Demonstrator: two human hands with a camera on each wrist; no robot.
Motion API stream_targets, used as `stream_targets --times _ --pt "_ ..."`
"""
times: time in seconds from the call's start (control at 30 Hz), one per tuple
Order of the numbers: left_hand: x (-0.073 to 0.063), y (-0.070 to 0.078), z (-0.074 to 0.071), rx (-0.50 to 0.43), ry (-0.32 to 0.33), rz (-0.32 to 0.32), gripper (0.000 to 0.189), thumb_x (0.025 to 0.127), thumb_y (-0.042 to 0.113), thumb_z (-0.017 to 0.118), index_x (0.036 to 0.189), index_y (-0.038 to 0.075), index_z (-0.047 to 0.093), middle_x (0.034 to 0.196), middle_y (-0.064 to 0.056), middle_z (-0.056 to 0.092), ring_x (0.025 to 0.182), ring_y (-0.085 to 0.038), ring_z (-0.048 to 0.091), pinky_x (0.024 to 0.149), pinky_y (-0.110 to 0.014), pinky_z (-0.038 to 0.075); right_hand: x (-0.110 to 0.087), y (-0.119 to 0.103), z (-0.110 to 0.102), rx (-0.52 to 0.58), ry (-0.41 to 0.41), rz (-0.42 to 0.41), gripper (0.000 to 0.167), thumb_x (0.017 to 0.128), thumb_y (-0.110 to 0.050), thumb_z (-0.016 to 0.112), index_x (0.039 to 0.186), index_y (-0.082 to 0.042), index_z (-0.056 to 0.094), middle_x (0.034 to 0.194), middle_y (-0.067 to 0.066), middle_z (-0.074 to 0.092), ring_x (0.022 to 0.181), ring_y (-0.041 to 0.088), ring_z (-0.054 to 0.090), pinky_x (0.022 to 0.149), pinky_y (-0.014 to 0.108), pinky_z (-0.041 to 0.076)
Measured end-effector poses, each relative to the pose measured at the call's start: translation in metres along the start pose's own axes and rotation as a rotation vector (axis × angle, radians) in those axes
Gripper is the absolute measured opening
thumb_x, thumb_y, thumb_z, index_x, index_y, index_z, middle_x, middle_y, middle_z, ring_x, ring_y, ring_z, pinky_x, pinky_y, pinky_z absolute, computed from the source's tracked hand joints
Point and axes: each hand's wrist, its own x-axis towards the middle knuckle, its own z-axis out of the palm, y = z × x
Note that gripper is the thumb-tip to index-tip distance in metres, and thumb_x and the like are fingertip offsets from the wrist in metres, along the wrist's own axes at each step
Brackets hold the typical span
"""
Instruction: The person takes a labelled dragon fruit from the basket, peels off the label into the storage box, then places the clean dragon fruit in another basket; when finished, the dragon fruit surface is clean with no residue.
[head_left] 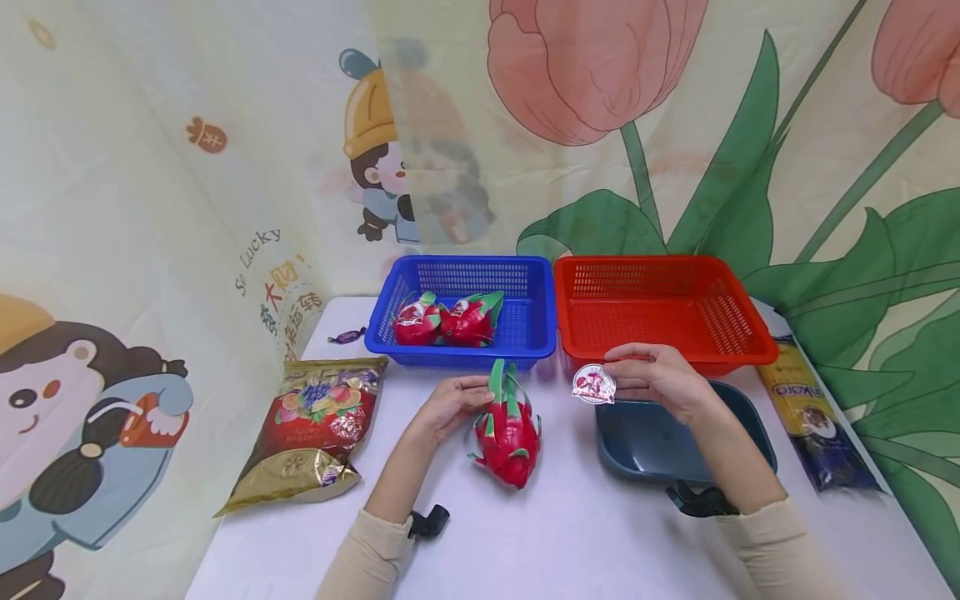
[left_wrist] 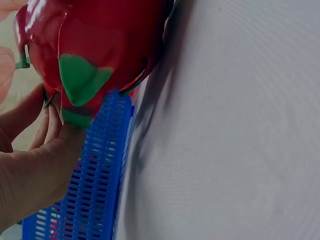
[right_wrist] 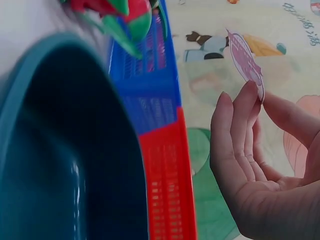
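My left hand holds a red dragon fruit with green leaf tips by its leafy end, over the table. In the left wrist view its fingers are at the narrow green end of the fruit. My right hand pinches a round pink-and-white sticker by its edge between thumb and fingertips, above the dark teal basin. The right wrist view shows the sticker nearly edge-on, standing up from the fingertips.
Two dragon fruits with stickers lie in a blue basket at the back. Beside it stands a red basket. A candy bag and a small purple candy lie at left, a yellow-and-blue packet at right.
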Motion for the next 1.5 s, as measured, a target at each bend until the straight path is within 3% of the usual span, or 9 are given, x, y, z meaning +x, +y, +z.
stream_targets --times 0.43,0.77,1.17,1.5 --pt "-0.003 0.004 -0.001 0.007 -0.002 -0.023 0.041 0.095 0.001 0.069 0.133 -0.011 0.063 0.105 -0.007 0.078 0.091 -0.014 0.073 0.087 -0.026 0.061 -0.002 0.015 -0.032 -0.178 0.022 0.076 0.053 0.099 -0.024 0.072 0.138 0.008 0.058 0.113 0.012 0.077 0.098 0.025 0.077 0.089 0.042 0.062" --pt "-0.002 0.004 -0.002 -0.001 -0.018 -0.022 0.039 0.095 -0.001 0.068 0.132 -0.013 0.063 0.099 -0.003 0.077 0.088 -0.013 0.072 0.085 -0.026 0.061 0.005 0.022 -0.043 -0.211 -0.005 0.154 0.048 0.1 -0.022 0.071 0.135 0.009 0.061 0.113 0.012 0.077 0.099 0.026 0.077 0.091 0.046 0.061" --pt "-0.004 0.005 -0.002 0.004 -0.043 -0.018 0.039 0.095 0.0 0.068 0.131 -0.013 0.064 0.098 -0.002 0.077 0.088 -0.013 0.072 0.086 -0.026 0.061 0.008 0.043 -0.043 -0.247 -0.068 0.218 0.041 0.1 -0.016 0.068 0.132 0.01 0.064 0.115 0.019 0.076 0.101 0.031 0.076 0.09 0.051 0.061" --pt "-0.004 0.005 -0.002 0.012 -0.048 -0.012 0.037 0.095 0.001 0.068 0.13 -0.012 0.065 0.098 -0.003 0.077 0.089 -0.013 0.073 0.086 -0.026 0.061 0.012 0.058 -0.039 -0.302 -0.075 0.262 0.036 0.1 -0.013 0.067 0.128 0.01 0.066 0.115 0.02 0.075 0.102 0.033 0.075 0.087 0.047 0.063"
